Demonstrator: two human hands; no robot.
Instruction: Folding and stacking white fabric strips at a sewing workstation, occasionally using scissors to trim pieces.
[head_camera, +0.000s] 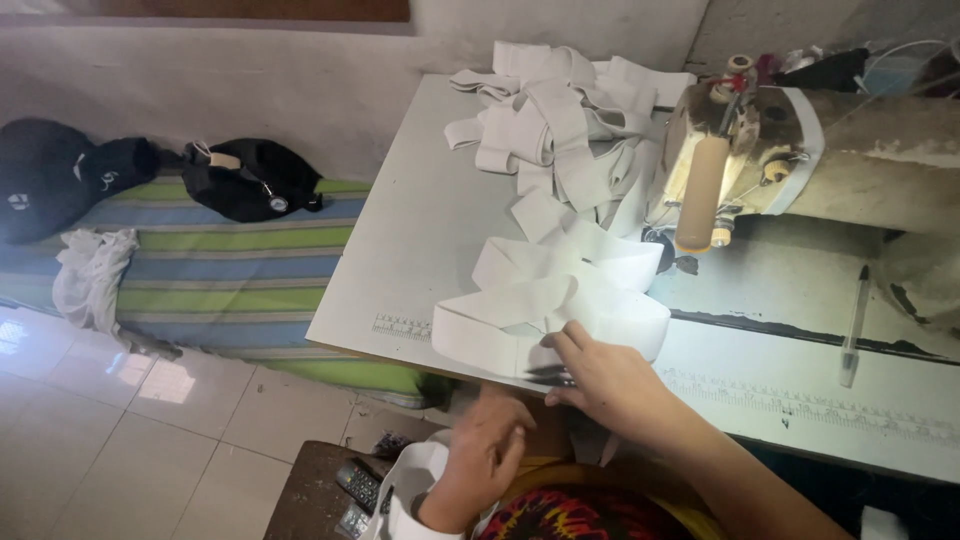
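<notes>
Right hand (600, 380) flat on the near end of a white elastic band (555, 315), fingers spread loosely, pressing rather than gripping. Small dark snips (548, 377) under the fingertips, at the band's edge; cannot tell whether actually held. Left hand (485, 455) lower, below the tabletop (420, 220) edge, fingers half curled, nothing clearly in it; blurred, so grip uncertain. White piece (415, 480) just beside the left wrist, near the lap.

Band lies as a wide folded loop on the tabletop's near edge, running back in a chain of joined loops to a loose pile of same bands (555, 120) by the wall. Chain passes just left of the sewing machine (760, 150), head tilted, tan cylinder at its front. Pen (853, 325) on the machine bed, well apart to the right. Printed ruler strip (400, 327) along the tabletop edge, just left of the band.

Judgement for doing this well: keep palm pressure even so the loop stays flat, keep the joint between loops clear of the fingers, keep snip tips pointed away from the pressing hand, avoid dragging the chain so the pile does not slide off.

Beyond: striped mattress (230, 270) on the floor with black caps (250, 180) and a white cloth (90, 275); remote controls (358, 485) on a dark stool at bottom.
</notes>
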